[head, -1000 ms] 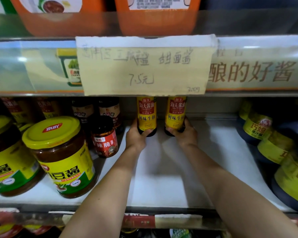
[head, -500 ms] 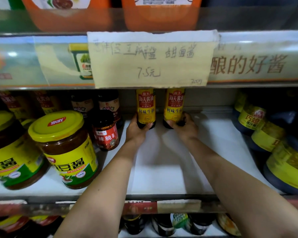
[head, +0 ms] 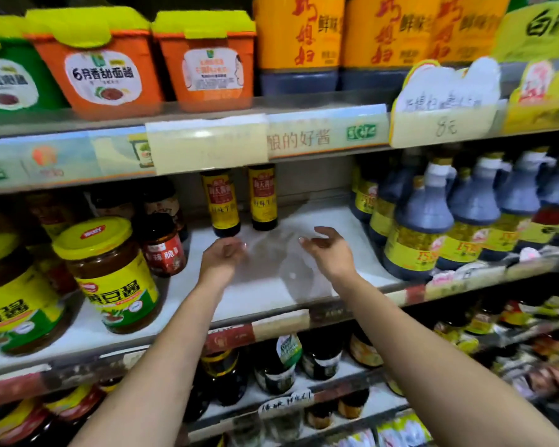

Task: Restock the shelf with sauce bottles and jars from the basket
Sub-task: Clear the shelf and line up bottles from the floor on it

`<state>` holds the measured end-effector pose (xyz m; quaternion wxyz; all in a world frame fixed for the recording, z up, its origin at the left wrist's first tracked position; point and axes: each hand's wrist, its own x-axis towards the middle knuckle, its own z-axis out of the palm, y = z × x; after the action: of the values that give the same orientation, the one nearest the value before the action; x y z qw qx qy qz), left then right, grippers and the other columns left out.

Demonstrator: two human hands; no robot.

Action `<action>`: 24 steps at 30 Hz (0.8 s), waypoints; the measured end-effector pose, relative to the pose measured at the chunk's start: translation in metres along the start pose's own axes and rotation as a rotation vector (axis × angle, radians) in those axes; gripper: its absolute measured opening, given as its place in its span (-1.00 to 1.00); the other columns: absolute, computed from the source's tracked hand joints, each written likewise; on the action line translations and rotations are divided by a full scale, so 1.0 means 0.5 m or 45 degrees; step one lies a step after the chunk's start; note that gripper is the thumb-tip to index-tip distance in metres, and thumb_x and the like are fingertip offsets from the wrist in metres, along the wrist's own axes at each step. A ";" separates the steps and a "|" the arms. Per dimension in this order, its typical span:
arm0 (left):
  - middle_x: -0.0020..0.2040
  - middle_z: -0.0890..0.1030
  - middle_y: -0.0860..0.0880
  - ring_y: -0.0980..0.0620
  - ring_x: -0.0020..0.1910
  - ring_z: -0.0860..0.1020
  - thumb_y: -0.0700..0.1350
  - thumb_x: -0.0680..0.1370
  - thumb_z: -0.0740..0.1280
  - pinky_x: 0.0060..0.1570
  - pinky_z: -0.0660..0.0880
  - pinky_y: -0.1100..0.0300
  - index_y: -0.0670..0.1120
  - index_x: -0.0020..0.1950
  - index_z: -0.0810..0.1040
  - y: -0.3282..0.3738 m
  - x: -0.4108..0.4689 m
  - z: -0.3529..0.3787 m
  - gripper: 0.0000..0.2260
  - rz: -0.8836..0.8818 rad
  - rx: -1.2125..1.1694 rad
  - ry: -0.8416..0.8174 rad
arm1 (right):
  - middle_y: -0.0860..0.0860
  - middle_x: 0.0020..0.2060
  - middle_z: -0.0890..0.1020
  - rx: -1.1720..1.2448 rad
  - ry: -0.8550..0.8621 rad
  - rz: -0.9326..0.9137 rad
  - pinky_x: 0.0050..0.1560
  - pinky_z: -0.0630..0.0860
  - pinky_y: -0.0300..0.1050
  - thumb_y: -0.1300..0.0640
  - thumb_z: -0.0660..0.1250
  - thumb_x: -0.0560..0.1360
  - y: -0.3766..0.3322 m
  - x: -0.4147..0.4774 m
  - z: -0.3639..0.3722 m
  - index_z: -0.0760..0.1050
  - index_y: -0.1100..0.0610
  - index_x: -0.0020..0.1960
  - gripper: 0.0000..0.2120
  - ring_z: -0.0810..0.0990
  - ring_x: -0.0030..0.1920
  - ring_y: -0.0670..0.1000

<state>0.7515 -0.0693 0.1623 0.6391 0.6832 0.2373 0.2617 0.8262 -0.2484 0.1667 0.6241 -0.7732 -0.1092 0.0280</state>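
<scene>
Two dark soy sauce bottles with yellow and red labels stand upright side by side at the back of the white middle shelf (head: 265,295): the left bottle (head: 224,206) and the right bottle (head: 263,201). My left hand (head: 221,256) hovers just in front of the left bottle, fingers loosely curled, holding nothing. My right hand (head: 328,250) hangs to the right of the pair, fingers relaxed and empty. Neither hand touches a bottle. The basket is out of view.
Big yellow-lidded bean paste jars (head: 107,272) and a small red-labelled chili jar (head: 163,246) fill the shelf's left. Large soy sauce jugs (head: 417,233) crowd the right. Orange tubs (head: 100,62) sit above; more bottles (head: 278,362) stand below. Price tags (head: 207,146) hang from the upper edge.
Both hands have let go of the two soy sauce bottles and drawn back toward me. The view has pulled away and risen, showing the upper and lower shelves.
</scene>
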 end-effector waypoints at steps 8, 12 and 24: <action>-0.16 0.60 -0.03 0.07 -0.20 0.57 -0.20 0.52 0.31 -0.25 0.43 0.21 -0.11 0.01 0.52 0.070 -0.130 0.056 -0.91 0.094 0.069 -0.369 | 0.01 -0.27 0.56 0.210 0.006 0.049 -0.21 0.44 -0.14 0.17 0.40 0.44 0.003 -0.106 -0.144 0.45 0.24 0.17 -0.65 0.53 -0.22 0.05; -0.17 0.57 -0.03 0.20 -0.32 0.60 -0.24 0.54 0.27 -0.30 0.48 0.34 -0.03 -0.05 0.47 0.092 -0.204 0.105 -0.89 0.153 0.079 -0.534 | 0.02 -0.28 0.55 0.243 0.042 0.026 -0.27 0.44 -0.23 0.20 0.38 0.45 0.019 -0.166 -0.215 0.45 0.26 0.17 -0.68 0.56 -0.26 0.00; -0.16 0.59 0.01 0.26 -0.40 0.59 -0.22 0.55 0.25 -0.29 0.50 0.34 -0.08 -0.05 0.47 0.000 -0.446 0.305 -0.95 -0.057 0.183 -0.965 | 0.07 -0.16 0.60 0.102 0.263 0.206 -0.01 0.54 0.05 0.00 0.43 0.41 0.194 -0.394 -0.458 0.49 0.07 0.05 -0.73 0.63 -0.05 0.13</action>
<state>0.6850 -0.3306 0.1433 0.6375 0.7692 0.0167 -0.0407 0.6883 -0.5276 0.1043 0.6580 -0.7527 0.0196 0.0028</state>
